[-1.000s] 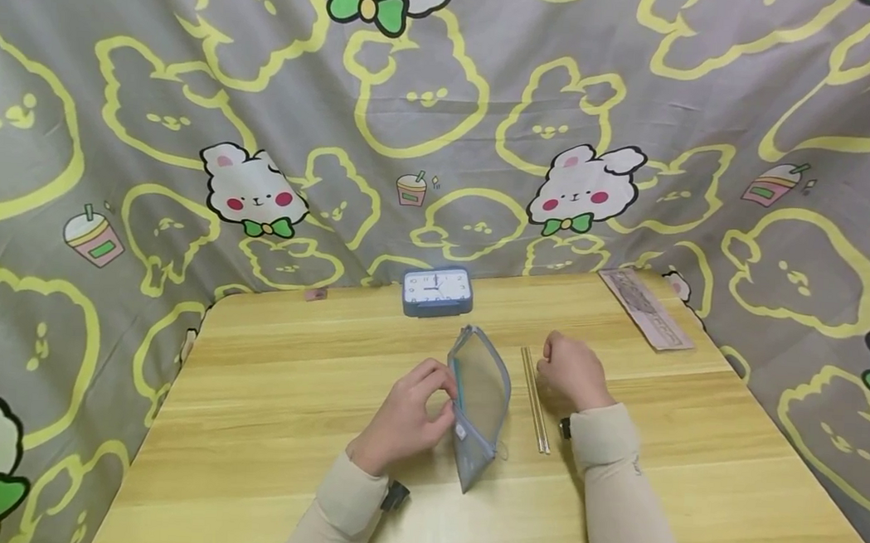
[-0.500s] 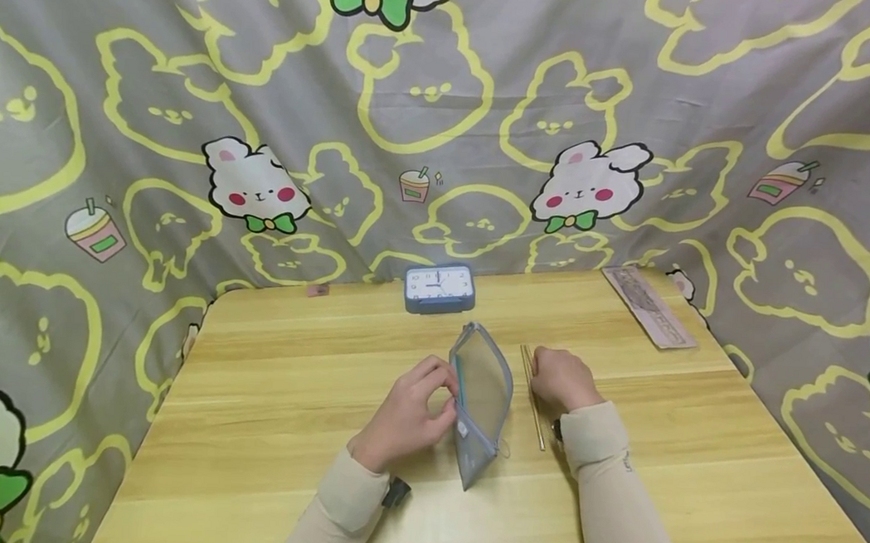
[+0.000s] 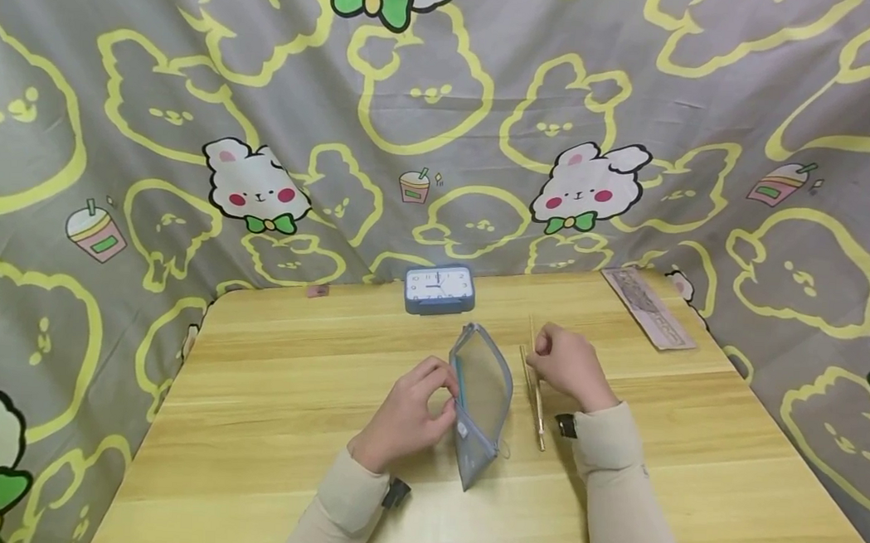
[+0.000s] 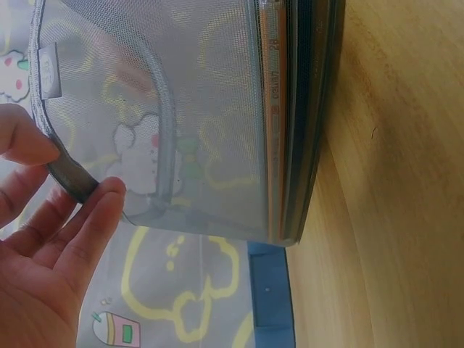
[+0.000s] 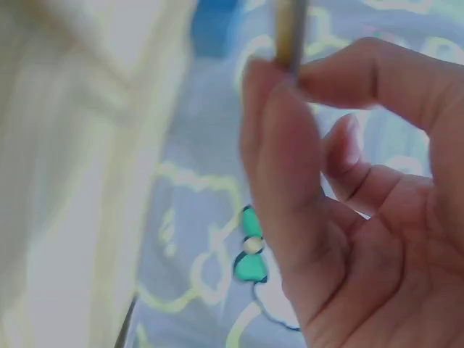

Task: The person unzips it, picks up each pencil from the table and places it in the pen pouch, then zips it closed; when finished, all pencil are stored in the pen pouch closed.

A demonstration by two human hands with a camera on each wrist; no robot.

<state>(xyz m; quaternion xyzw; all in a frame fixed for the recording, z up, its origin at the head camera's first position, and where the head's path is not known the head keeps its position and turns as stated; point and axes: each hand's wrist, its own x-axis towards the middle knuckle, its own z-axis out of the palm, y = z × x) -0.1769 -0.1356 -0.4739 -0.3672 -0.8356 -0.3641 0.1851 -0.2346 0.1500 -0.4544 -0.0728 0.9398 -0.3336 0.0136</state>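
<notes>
My left hand (image 3: 410, 411) pinches the zippered rim of a grey mesh pencil pouch (image 3: 473, 452), which stands on the table with its mouth spread. Through the mesh, the left wrist view shows an orange-brown pencil (image 4: 274, 145) with printed lettering and darker sticks beside it. To the right of the pouch, my right hand (image 3: 573, 367) pinches a thin gold pencil (image 3: 532, 327) between thumb and fingertips; it is blurred in the right wrist view. Its upper end stands past the fingers. A second gold pencil (image 3: 524, 368) lies on the table, overlapped by the held one.
A blue alarm clock (image 3: 439, 287) stands behind the pouch at the table's back edge. At the back right lies a flat pinkish packet (image 3: 649, 309). A small pink piece (image 3: 317, 291) lies at the back left. A patterned curtain (image 3: 325, 115) surrounds the table (image 3: 272, 361).
My right hand has come left to the two gold pencils, taken hold of one, and shifted it slightly away from me. The left hand and pouch have stayed put.
</notes>
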